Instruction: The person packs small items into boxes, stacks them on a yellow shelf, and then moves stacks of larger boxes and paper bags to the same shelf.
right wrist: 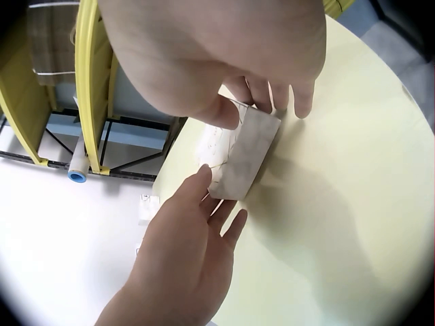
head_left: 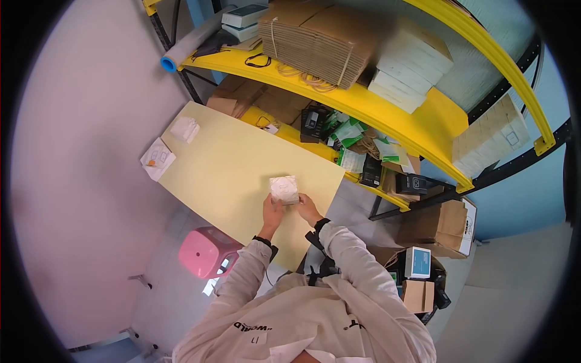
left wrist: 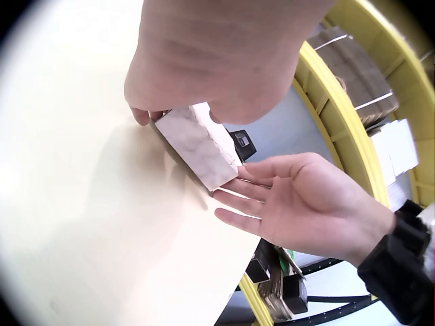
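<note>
One white box [head_left: 284,189], pinched by left hand [head_left: 272,213] and right hand [head_left: 308,210] over the worktop [head_left: 221,160], may drop if either grip slackens.

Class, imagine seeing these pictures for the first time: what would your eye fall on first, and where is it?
The bright yellow shelf sweeps across the top of the head view, bearing a strapped cardboard stack. Below it, the person's left hand and right hand hold a small white box at the pale yellow table. A pink stool stands out lower left, beside the table.
</note>
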Tool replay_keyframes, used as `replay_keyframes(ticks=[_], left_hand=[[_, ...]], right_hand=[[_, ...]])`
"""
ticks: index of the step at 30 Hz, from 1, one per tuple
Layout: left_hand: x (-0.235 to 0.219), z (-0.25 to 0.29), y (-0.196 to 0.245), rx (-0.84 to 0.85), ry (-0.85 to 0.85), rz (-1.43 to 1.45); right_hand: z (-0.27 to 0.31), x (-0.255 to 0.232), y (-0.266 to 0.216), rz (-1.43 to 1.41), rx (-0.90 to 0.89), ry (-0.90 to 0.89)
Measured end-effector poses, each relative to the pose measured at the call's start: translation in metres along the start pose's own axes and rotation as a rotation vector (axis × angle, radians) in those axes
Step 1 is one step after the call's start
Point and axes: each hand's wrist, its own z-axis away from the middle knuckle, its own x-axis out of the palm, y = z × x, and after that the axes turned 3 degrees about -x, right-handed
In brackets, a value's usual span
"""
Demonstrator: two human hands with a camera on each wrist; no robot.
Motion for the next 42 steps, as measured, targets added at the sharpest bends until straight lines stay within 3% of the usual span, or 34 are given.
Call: replay_keyframes(ticks=[1, 3, 7, 10, 14, 17, 20, 25, 27, 30, 36, 40, 42], left_hand=[[0.002, 0.002, -0.003, -0.003, -0.001, -0.001], [-0.002, 0.004, 0.016, -0.17, 0.001, 0.089], [0.005, -0.01, 0.018, -0.165, 0.008, 0.073], [0.006, -0.017, 0.054, -0.081, 0.049, 0.076], [0.01, -0.03, 0.122, -0.039, 0.004, 0.249], [0.012, -0.036, 0.181, 0.01, -0.077, 0.33], [0.02, -0.035, 0.24, 0.093, -0.152, 0.379], [0.064, -0.033, 0.317, 0.311, -0.244, 0.521], [0.076, -0.026, 0.354, 0.325, -0.293, 0.546], [0.108, -0.018, 0.395, 0.345, -0.328, 0.611], [0.169, -0.002, 0.446, 0.574, -0.218, 0.322], [0.204, 0.009, 0.468, 0.442, -0.35, 0.345], [0.224, 0.008, 0.471, 0.465, -0.34, 0.314]], right_hand=[[0.001, 0.0, 0.0, 0.067, -0.005, 0.046], [0.004, 0.0, -0.001, 0.133, -0.009, 0.104], [0.005, -0.004, -0.008, 0.342, 0.0, 0.117], [0.017, -0.018, -0.04, 0.403, -0.059, 0.194], [0.049, -0.044, -0.118, 0.281, -0.184, 0.398], [0.06, -0.07, -0.137, 0.261, -0.319, 0.558], [0.089, -0.102, -0.192, 0.255, -0.385, 0.651], [0.119, -0.16, -0.234, 0.345, -0.553, 0.869], [0.132, -0.18, -0.254, 0.326, -0.587, 0.945], [0.142, -0.219, -0.257, 0.355, -0.587, 1.024], [0.16, -0.288, -0.256, 0.313, -0.579, 1.117], [0.164, -0.331, -0.252, 0.368, -0.574, 1.175], [0.163, -0.35, -0.251, 0.393, -0.58, 1.193]])
